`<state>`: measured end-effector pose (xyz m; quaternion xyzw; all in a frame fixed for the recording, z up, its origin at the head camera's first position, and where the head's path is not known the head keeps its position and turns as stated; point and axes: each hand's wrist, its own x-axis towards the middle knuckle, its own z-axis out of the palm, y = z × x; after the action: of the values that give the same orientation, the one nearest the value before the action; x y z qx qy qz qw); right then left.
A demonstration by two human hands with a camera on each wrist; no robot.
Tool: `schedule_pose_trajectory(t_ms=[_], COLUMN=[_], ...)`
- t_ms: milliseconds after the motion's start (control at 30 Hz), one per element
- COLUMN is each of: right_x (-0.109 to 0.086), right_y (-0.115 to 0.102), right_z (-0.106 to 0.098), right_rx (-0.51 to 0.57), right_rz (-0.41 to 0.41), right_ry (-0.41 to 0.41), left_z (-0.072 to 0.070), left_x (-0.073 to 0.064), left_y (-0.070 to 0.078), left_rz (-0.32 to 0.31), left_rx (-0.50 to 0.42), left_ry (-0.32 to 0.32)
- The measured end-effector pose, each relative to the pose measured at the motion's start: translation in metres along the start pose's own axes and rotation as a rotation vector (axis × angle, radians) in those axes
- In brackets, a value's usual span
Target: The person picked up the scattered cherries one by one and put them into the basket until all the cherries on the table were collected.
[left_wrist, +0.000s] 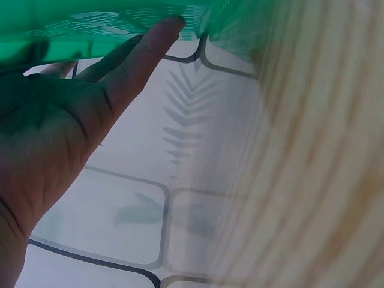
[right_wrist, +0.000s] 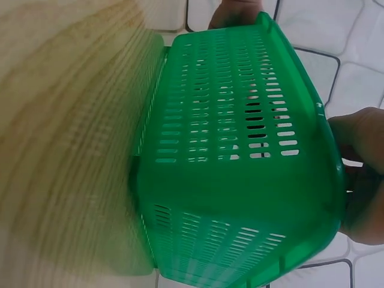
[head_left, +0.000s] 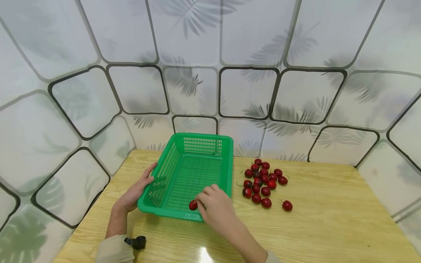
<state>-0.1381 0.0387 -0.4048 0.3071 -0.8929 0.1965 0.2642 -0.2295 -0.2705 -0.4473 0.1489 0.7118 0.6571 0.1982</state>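
A green plastic basket (head_left: 195,179) with slotted walls stands on the wooden table. My left hand (head_left: 134,191) holds its left rim, with the fingers against the outside of the wall; in the left wrist view, one long finger (left_wrist: 141,63) of that hand reaches along the green plastic. Over the near right corner, my right hand (head_left: 215,206) reaches into the basket and pinches a dark red cherry (head_left: 193,205) at its fingertips, low near the front wall. In the right wrist view the right hand (right_wrist: 363,174) shows beyond the rim, and the cherry is hidden by the wall.
Right of the basket lies a loose group of cherries (head_left: 264,178), some with stems. A single cherry (head_left: 287,205) sits apart, nearer the front. A patterned curtain (head_left: 250,91) stands behind and at both sides of the table (head_left: 329,219). A black strap (head_left: 136,242) is on the left wrist.
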Motion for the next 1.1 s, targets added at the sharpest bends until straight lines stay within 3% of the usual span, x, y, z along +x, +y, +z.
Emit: schedule_pose_trajectory(t_ms=[233, 333, 500, 767, 867, 967, 1100], right_x=[0.015, 0.02, 0.029, 0.034, 0.034, 0.035, 0.034], right_y=[-0.003, -0.005, -0.003, 0.011, 0.014, 0.015, 0.015], right_z=[0.011, 0.017, 0.021, 0.032, 0.033, 0.034, 0.036], right_rx=[-0.07, -0.045, 0.088, 0.407, 0.463, 0.439, 0.316], right_rz=[-0.002, 0.014, 0.079, 0.225, 0.275, 0.3, 0.318], right_ry=[-0.207, -0.289, -0.407, -0.6, -0.642, -0.661, -0.651], left_z=[0.0, 0.0, 0.0, 0.001, 0.001, 0.0, -0.001], left_x=[0.002, 0.003, 0.004, 0.003, 0.002, 0.002, 0.002], left_y=[-0.002, -0.002, -0.003, -0.003, -0.003, -0.003, -0.003], left_rz=[-0.001, 0.0, 0.003, -0.002, 0.0, 0.01, 0.011], left_rx=[0.009, 0.009, -0.012, -0.012, -0.002, 0.011, 0.027], left_ry=[0.011, 0.008, -0.001, 0.005, 0.003, 0.004, 0.018])
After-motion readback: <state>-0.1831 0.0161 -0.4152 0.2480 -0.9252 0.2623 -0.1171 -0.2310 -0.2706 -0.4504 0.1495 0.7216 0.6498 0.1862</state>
